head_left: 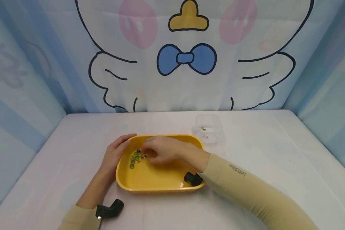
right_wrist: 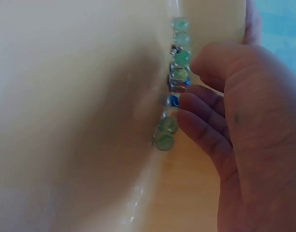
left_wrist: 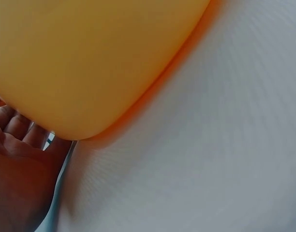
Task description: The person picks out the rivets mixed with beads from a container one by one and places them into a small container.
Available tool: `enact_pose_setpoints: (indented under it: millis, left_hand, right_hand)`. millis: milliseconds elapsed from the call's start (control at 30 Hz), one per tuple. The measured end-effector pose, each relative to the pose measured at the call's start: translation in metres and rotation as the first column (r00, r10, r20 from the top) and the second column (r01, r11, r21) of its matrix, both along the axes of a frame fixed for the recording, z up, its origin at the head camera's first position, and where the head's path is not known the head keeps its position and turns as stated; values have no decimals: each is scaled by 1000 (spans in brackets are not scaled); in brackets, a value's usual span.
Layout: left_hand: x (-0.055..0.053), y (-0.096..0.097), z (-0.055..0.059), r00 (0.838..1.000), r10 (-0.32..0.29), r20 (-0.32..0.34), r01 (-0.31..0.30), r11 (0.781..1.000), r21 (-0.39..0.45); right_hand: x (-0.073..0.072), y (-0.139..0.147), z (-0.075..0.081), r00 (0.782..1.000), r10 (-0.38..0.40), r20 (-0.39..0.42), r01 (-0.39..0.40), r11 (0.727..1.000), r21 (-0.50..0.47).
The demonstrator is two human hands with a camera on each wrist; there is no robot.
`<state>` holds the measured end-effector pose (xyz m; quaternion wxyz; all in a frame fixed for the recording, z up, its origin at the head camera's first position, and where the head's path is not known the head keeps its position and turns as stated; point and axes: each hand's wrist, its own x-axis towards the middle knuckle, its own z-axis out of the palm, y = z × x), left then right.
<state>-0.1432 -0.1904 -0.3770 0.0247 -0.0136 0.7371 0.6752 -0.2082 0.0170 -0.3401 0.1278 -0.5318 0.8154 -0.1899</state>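
Several green glass marbles (head_left: 133, 162) lie in the left part of a yellow tray (head_left: 158, 180), with a blue marble (head_left: 138, 150) and small metallic pieces (head_left: 144, 156) among them. My left hand (head_left: 115, 155) rests against the tray's left side, fingers reaching to the far left corner; in the left wrist view its fingers touch the outer wall. My right hand (head_left: 164, 148) reaches into the tray, fingers bent down beside the marbles. In the right wrist view the right hand (right_wrist: 264, 125) has its fingertips close to the marbles (right_wrist: 182, 58); nothing visible is held, though some fingertips are partly hidden.
A clear plastic box (head_left: 210, 127) holding a few small shiny pieces stands behind the tray's right corner. A white cloth (head_left: 264, 150) covers the table. A printed curtain (head_left: 187, 89) hangs at the back and sides. Black cameras are strapped to both wrists.
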Motion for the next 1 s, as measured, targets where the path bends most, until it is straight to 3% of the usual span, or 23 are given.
enact_pose_setpoints:
  millis: [467,1000]
  left_hand:
    - [0,0,1,1000,-4,1,4,1000,0]
    - [1,1,1,1000,-3,7,3,1000,-18]
  right_hand:
    - [2,-6,-1,997,33,-66,-23,989,146]
    - [-1,-3,-1,996,70,-64,-57,981,186]
